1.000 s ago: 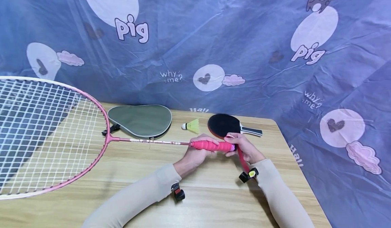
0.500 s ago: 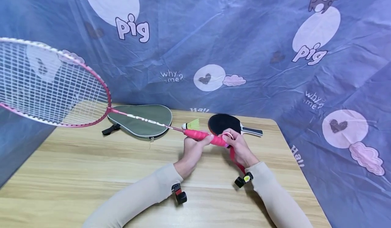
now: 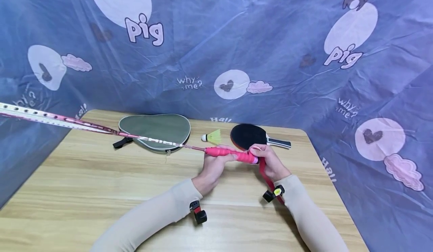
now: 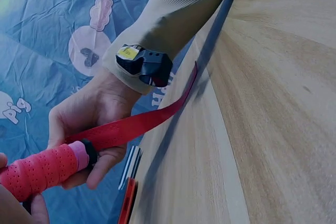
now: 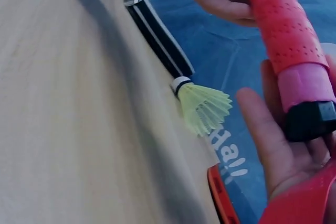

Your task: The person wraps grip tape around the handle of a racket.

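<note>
A badminton racket with a pink shaft is held across the table, head to the left and seen almost edge-on. My left hand grips its handle, which is wrapped in perforated pinkish-red grip tape. At the butt end, a lighter pink band and black cap show. There my right hand holds the loose grip tape, fingers around the butt. The tape's tail crosses the right palm and hangs toward the wrist. A pale ring-like edge shows by the right thumb.
Along the back of the wooden table lie a grey-green zipped paddle case, a yellow shuttlecock and a black table tennis paddle. A printed blue cloth hangs behind.
The racket has turned about its length, its face going from broadside to nearly edge-on. Its head rose, then came partly back down. Both hands stay at the handle, shifting slightly.
</note>
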Available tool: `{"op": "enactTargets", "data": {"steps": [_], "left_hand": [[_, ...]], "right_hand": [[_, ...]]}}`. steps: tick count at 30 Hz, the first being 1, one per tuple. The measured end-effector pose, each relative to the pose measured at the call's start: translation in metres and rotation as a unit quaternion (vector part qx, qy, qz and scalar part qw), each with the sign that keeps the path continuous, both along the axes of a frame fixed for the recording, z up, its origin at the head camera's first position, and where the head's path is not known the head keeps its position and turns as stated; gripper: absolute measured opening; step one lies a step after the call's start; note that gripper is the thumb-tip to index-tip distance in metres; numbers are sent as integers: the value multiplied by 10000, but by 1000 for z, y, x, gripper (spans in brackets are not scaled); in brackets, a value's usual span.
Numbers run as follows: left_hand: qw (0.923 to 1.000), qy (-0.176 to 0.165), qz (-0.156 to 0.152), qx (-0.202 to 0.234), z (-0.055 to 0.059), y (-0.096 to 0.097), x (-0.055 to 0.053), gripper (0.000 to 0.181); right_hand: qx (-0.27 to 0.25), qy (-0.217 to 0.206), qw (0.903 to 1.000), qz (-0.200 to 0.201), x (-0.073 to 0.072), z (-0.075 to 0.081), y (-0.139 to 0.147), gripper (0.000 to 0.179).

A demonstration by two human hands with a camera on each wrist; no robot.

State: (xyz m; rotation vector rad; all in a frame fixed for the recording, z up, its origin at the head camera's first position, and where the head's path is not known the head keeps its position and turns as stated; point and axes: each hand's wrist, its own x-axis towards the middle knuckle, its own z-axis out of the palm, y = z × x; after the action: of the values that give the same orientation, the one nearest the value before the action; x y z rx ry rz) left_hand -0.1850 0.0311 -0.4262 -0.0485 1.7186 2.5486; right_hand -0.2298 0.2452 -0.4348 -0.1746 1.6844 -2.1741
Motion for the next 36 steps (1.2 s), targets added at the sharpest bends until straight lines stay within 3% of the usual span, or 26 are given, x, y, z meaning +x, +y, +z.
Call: {"op": "enactTargets", "data": {"steps": [8, 13, 16, 20, 24, 29, 32, 36], "left_hand": [[9980, 151, -613, -24, -1, -1, 3, 28], [9954, 400, -866, 76, -1, -2, 1, 31], [9944, 462, -947, 26, -1, -3, -1, 36], [9964, 441, -715, -95, -1, 0, -2, 40], [9996, 24, -208, 186, 2, 4, -2, 34], [9970, -186, 299, 688, 5, 6, 1, 32], [9972, -252, 323, 631, 4, 6, 3, 29], [9990, -344, 225, 191, 3, 5, 5, 28]], "right_hand": [[514, -375, 9967, 503, -3, 5, 10, 45], [303, -677, 9954, 607, -4, 7, 12, 40], [215, -615, 9967, 493, -4, 8, 11, 31], [161, -237, 9996, 45, -3, 7, 10, 29], [159, 281, 9986, -409, -1, 8, 4, 31], [214, 873, 9948, -469, 2, 10, -1, 26], [214, 849, 9952, -428, 2, 10, 1, 25], [317, 463, 9980, -307, -1, 10, 8, 28]]}}
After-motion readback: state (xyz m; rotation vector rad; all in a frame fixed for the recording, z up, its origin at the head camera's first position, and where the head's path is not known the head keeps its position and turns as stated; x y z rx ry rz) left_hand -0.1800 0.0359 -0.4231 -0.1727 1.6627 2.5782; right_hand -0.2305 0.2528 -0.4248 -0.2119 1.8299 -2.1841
